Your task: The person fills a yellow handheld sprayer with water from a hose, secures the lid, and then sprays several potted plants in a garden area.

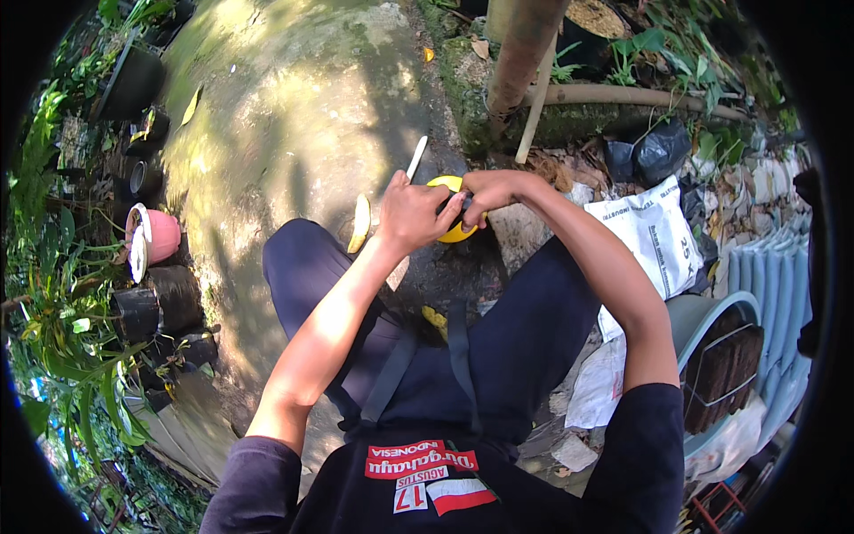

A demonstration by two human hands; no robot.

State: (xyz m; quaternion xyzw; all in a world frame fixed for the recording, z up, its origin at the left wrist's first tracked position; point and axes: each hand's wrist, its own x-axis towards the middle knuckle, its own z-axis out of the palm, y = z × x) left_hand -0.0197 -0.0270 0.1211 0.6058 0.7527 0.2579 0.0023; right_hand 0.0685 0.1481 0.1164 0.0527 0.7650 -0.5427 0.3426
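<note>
My left hand (413, 212) and my right hand (494, 193) meet in front of my knees, over a round yellow container (456, 233). Between them is a small dark object (460, 208), gripped by the fingers of both; what it is cannot be made out. A slim white stick-like thing (418, 157) juts out beyond the knuckles of my left hand. Whether that hand holds it or it lies behind is unclear. To the left of the container, a long yellowish piece (361, 223), perhaps a leaf or a peel, rests on the ground.
Potted plants, one in a pink pot (163, 235), line the left side. Bamboo poles (527, 53) stand ahead on the right. At right are a printed white sack (650, 233), a grey-blue tub (720, 304) with dark contents and black plastic bags (660, 150).
</note>
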